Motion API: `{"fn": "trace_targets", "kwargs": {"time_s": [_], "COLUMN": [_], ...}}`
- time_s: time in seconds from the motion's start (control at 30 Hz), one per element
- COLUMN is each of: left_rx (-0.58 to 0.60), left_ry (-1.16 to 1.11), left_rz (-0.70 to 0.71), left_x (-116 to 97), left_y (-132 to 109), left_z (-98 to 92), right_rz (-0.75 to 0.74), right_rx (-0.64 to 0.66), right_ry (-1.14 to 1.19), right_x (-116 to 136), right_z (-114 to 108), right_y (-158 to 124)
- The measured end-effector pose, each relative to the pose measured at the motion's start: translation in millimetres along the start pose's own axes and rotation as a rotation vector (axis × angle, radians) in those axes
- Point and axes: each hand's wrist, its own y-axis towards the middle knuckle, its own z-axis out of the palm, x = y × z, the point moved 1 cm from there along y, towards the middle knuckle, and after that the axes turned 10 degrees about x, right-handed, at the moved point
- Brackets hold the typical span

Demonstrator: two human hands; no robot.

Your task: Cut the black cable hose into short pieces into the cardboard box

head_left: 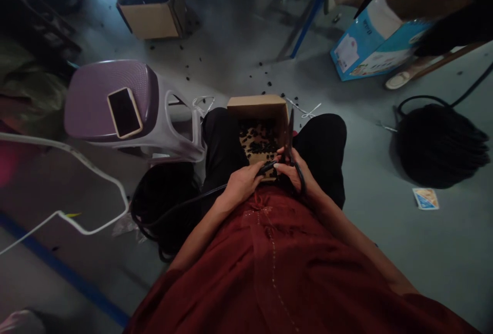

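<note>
My left hand point(242, 182) is shut on a black cable point(200, 195), which runs from the coil by my left knee to the point between my hands. My right hand point(292, 169) grips long black-handled scissors point(289, 133) with the blades pointing up and away from me. The cable end lies close to the scissors, but my fingers hide the exact contact. Below my hands, a cardboard box point(258, 108) sits between my black-clad knees. It holds many short black cable pieces point(258, 141).
A lilac plastic stool point(111, 92) with a phone point(124, 112) stands to my left. Another cardboard box point(150, 20) and a blue carton point(372, 49) lie ahead. A person's legs point(408, 20) are at the upper right, a black cable coil point(439, 144) lies to my right, and black bits litter the floor.
</note>
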Motion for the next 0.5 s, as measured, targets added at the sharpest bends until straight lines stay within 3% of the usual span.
{"fn": "trace_targets", "kwargs": {"time_s": [0.2,0.37,0.5], "left_rx": [-0.079,0.039,0.214], "left_ry": [-0.001,-0.155,-0.354], "left_rz": [-0.084,-0.082,-0.071], "left_x": [12,14,15], "left_y": [-24,-24,-12], "left_z": [-3.2,-8.4,-16.7], "right_rz": [0.024,0.036,-0.013], "right_rx": [-0.07,-0.018,0.024], "right_ry": [0.033,-0.022,-0.075], "right_x": [-1,1,13], "right_z": [0,7,6], "right_y": [3,5,10]}}
